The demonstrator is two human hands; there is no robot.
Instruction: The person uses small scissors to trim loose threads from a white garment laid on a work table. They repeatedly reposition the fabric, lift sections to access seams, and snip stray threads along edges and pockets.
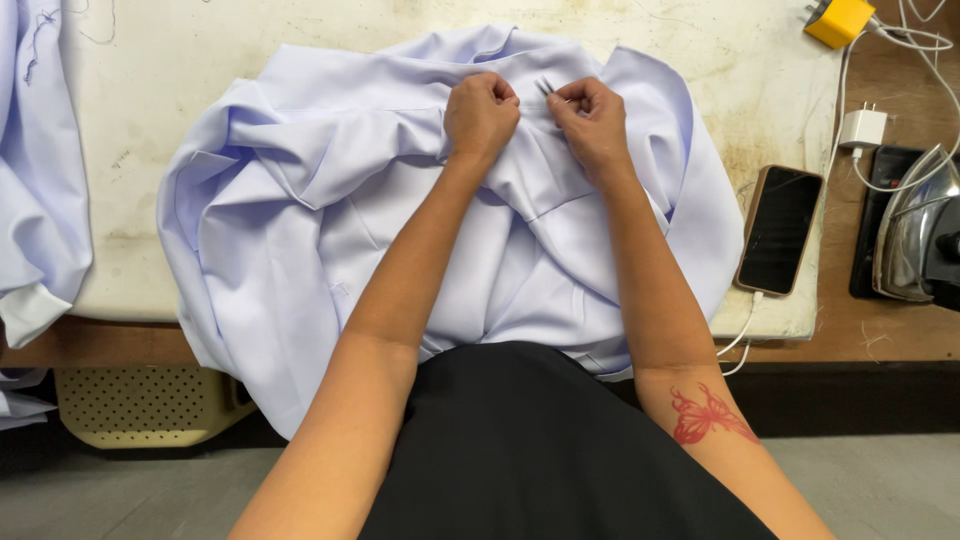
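A pale lilac garment (300,200) lies bunched on a padded white table (150,90), hanging over its near edge. My left hand (480,112) pinches a fold of the fabric near the far middle. My right hand (592,120) is closed beside it, holding a small metal tool (545,87) whose thin tips stick out above the fingers, and it rests on the same fold. The two hands are almost touching.
A phone (779,229) on a white cable lies at the table's right edge. An iron (915,235) rests on a dark stand further right. A yellow plug block (840,20) and a white charger (863,128) sit at the back right. More lilac cloth (35,170) lies left; a beige basket (150,405) stands below.
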